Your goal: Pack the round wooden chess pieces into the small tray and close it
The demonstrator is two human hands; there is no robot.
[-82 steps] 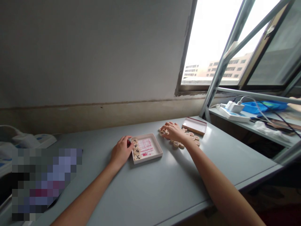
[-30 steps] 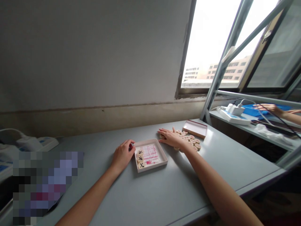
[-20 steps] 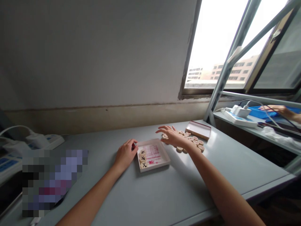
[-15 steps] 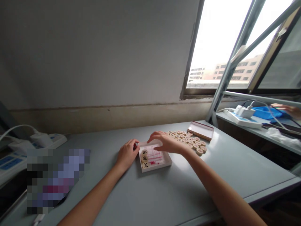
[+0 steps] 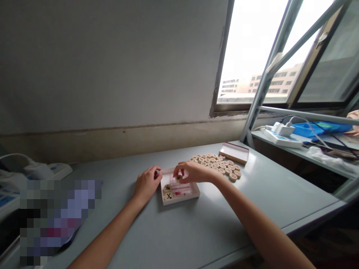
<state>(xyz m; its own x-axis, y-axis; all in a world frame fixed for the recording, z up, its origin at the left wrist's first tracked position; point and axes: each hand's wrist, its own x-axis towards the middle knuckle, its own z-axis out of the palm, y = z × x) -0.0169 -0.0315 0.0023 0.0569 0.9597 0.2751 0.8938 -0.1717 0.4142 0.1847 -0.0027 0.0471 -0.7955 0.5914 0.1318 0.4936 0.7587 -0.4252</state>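
Here, the right hand [image 5: 187, 172], fingers nearly closed, pinches a disc [image 5: 178, 179], likely light, hard and best held by its round rim, over the box [image 5: 181, 198]'s far part, while the left hand [image 5: 147, 183] curls at its left side, grip too hidden to tell.

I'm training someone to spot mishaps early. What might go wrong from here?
1. The piece in the fingers of the right hand could slip and knock the two pieces in the box.
2. The box might shift if the left hand at its side pushes it.
3. The right wrist might brush the crowded loose pieces.
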